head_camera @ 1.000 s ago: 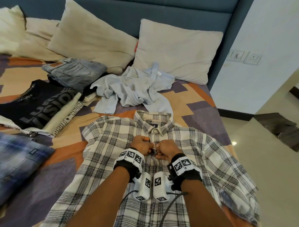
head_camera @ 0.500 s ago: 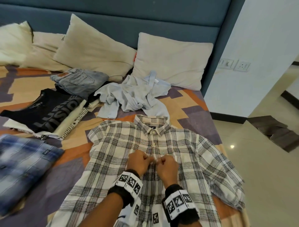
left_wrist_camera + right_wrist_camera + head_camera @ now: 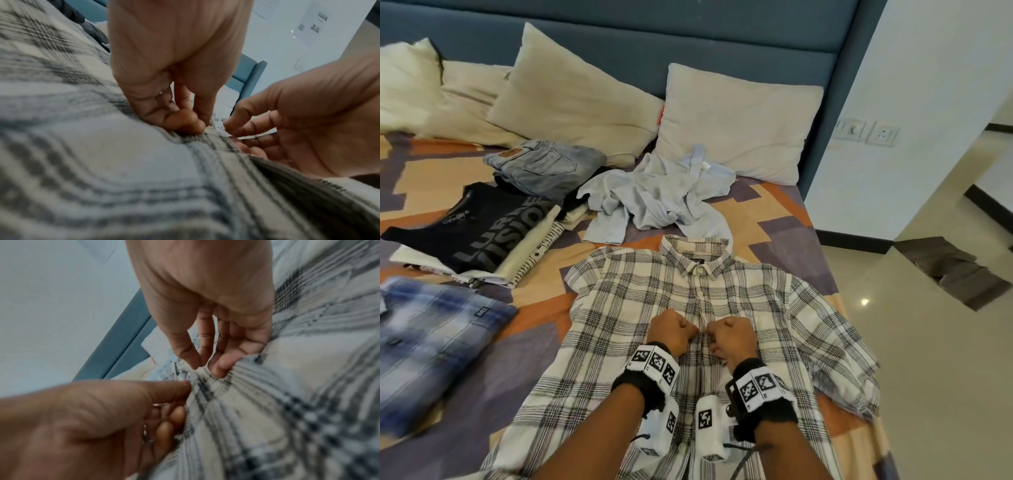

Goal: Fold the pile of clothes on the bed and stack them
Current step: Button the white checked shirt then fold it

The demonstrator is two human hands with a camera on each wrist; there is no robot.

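both hands' grip, left hand and right hand, pinching plaid shirt placket, black tee reading "vision"

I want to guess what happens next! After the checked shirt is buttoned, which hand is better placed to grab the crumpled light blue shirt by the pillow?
Probably the right hand. The light blue shirt lies almost straight ahead, so it is close. Both hands, left hand too, pinch the checked shirt.

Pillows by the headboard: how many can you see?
3, possibly more bunched at the left. One pillow stands right of centre, one pillow leans at centre, and one pillow lies far left, beside rumpled cream bedding.
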